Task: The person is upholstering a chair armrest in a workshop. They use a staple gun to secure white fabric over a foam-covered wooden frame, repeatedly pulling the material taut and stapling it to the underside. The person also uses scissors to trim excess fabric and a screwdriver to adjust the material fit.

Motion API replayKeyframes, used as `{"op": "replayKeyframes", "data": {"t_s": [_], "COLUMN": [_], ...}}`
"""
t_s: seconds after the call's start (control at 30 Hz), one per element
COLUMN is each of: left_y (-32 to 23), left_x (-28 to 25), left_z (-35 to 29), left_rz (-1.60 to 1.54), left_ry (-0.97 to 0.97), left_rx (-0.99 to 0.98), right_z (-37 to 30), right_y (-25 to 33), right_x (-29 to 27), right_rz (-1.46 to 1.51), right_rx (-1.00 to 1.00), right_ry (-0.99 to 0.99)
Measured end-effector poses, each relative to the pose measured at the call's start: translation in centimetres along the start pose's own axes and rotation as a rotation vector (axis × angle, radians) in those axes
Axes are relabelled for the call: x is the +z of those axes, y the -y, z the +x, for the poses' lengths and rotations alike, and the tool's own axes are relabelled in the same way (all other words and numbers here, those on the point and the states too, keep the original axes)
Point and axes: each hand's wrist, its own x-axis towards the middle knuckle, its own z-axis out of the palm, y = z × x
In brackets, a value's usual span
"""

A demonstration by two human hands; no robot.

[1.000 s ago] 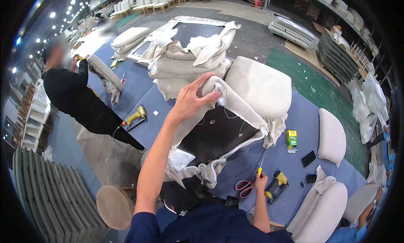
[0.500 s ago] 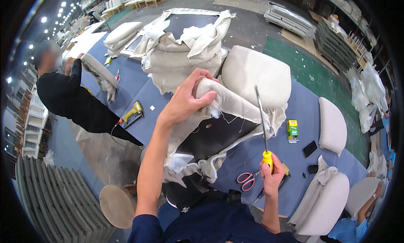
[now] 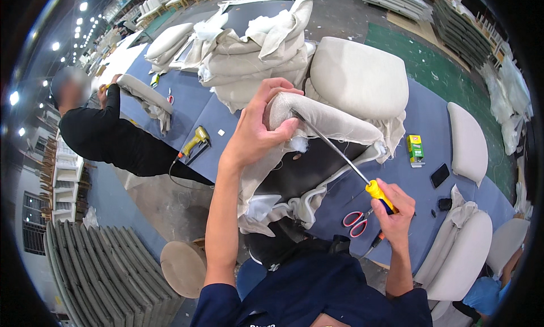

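My left hand (image 3: 258,126) is closed round the corner of a beige upholstered chair cushion (image 3: 340,120), thumb on the near side and fingers over the top. The cushion is tipped up, its dark underside panel (image 3: 306,174) facing me, with loose fabric and white padding along its edges. In my right hand (image 3: 395,214) is a screwdriver-like tool (image 3: 374,190) with a yellow and dark handle and a long metal shaft. The shaft's tip touches the fabric at the corner, beside my left thumb; whether it pierces the cloth I cannot tell.
Red-handled scissors (image 3: 356,222), a green and yellow box (image 3: 415,150) and a phone (image 3: 440,176) lie on the blue table to the right. Left is a yellow staple gun (image 3: 196,143). Stacked cushions (image 3: 255,66) stand beyond. A co-worker (image 3: 107,123) handles another cushion at the left.
My right hand has tilted the tool leftward, bringing its tip from the air onto the cushion's corner. My left hand keeps its hold there. The whole view has shifted somewhat.
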Motion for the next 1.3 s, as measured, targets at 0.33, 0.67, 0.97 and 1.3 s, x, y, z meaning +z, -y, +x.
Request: {"op": "replayKeyframes", "data": {"t_s": [0.33,0.67,0.97,1.3], "left_y": [0.0,-0.2,-0.3,-1.3], "left_x": [0.7,0.7,1.4,1.0], "left_z": [-0.9,-1.0,-0.4,-2.5], "left_rz": [-0.085,0.029,0.232,0.182], "left_ry": [0.003,-0.016,-0.027,-0.053], "left_rx": [0.056,0.066,0.15,0.083], "right_z": [3.7,8.0,4.3,0.4], "right_y": [2.6,5.8,-4.3,-9.1], "right_x": [-6.2,-10.3,-5.3,7.1], "right_rz": [-0.37,-0.542,-0.53,-0.057], "right_rx": [-0.228,-0.452,-0.527,0.055], "right_ry": [0.091,0.159,-0.07,0.072]}}
